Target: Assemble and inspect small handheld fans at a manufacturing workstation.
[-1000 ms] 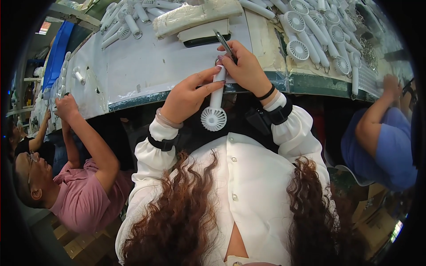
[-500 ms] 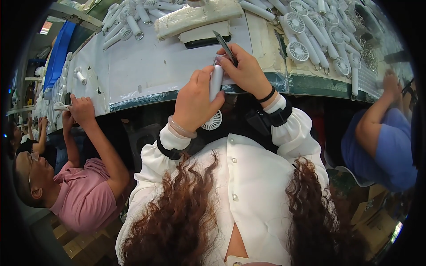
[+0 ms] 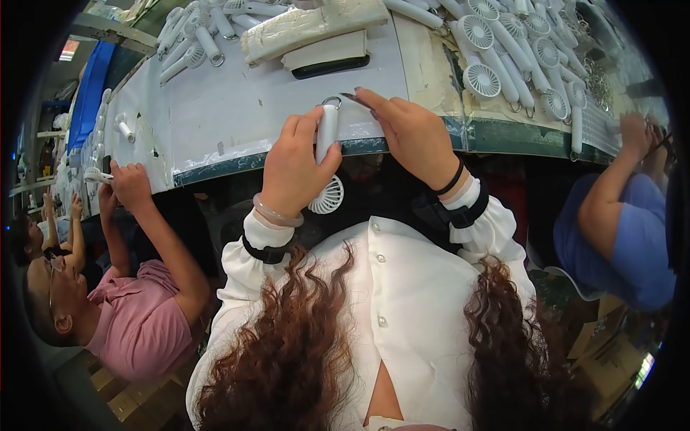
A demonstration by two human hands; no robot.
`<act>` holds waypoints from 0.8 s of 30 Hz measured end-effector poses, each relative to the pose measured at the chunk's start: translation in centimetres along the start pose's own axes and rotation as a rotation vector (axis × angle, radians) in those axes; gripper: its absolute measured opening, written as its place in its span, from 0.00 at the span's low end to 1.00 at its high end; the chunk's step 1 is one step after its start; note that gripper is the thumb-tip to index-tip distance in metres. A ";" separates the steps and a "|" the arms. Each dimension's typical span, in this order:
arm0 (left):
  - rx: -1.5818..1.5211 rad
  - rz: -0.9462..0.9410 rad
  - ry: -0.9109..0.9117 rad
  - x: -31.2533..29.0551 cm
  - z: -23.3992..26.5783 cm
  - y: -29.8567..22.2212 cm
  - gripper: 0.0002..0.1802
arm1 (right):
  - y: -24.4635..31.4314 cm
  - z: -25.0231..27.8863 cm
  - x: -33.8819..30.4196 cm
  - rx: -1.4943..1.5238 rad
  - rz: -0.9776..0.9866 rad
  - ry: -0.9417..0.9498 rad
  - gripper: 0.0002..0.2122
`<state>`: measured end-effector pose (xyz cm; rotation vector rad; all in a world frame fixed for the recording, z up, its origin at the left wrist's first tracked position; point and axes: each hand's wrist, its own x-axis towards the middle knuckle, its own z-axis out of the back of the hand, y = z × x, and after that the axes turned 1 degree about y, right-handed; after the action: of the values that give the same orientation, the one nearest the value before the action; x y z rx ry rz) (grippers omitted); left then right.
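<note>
My left hand [image 3: 293,159] is closed round the white handle of a small handheld fan [image 3: 328,133], at the table's near edge. Its round slatted head shows below my wrist, toward my lap. At the handle's top end stands a metal ring [image 3: 332,100]. To the right, my right hand [image 3: 424,140] is closed on slim, dark, pointed tweezers [image 3: 349,95]. Their tip lies close to the ring; whether it touches, I cannot tell. Most of the tweezers is hidden under my fingers.
Several white fans [image 3: 503,61] are heaped at the right, others [image 3: 198,43] at the far left. A wrapped block [image 3: 313,32] stands behind a black-edged pad [image 3: 330,67]. Co-workers sit left, in a pink shirt [image 3: 147,316], and right, in blue [image 3: 618,237].
My left hand has moved left with the fan, whose ring now shows. My right hand has moved right, apart from the handle, and the tweezers have tilted from upright to nearly level, pointing left.
</note>
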<state>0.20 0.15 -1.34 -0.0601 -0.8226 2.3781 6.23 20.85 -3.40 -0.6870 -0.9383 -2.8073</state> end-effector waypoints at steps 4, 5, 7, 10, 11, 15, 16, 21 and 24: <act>0.028 0.009 0.029 -0.3 0.5 0.0 0.28 | 0.4 0.2 -0.4 -0.141 0.023 0.079 0.22; 0.045 -0.016 0.015 -0.3 0.5 0.1 0.29 | 0.4 0.2 -0.5 -0.156 0.060 0.061 0.22; 0.078 -0.065 -0.013 -0.4 0.5 0.3 0.30 | 0.4 0.1 -0.7 -0.171 0.094 0.045 0.23; 0.073 -0.069 -0.011 -0.5 0.4 0.4 0.30 | 0.3 -0.1 -1.0 -0.189 0.109 0.025 0.23; 0.072 -0.071 -0.012 -0.6 0.4 0.5 0.30 | 0.3 -0.2 -1.1 -0.188 0.109 0.026 0.23; -0.001 0.012 0.027 -0.7 0.7 0.1 0.29 | 0.4 -0.1 -1.1 -0.201 0.109 0.051 0.23; -0.001 0.012 0.028 -0.7 0.8 0.1 0.29 | 0.5 -0.1 -1.1 -0.211 0.116 0.055 0.24; 0.002 0.010 0.036 -0.6 0.8 0.0 0.29 | 0.4 -0.3 -1.2 -0.232 0.134 0.067 0.24; 0.005 0.004 0.032 -0.6 0.8 0.0 0.29 | 0.4 -0.2 -1.2 -0.235 0.138 0.070 0.25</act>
<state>0.46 -0.60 -0.83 -0.0974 -0.8025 2.3769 7.30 20.33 -3.89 -0.6467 -0.5324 -2.8227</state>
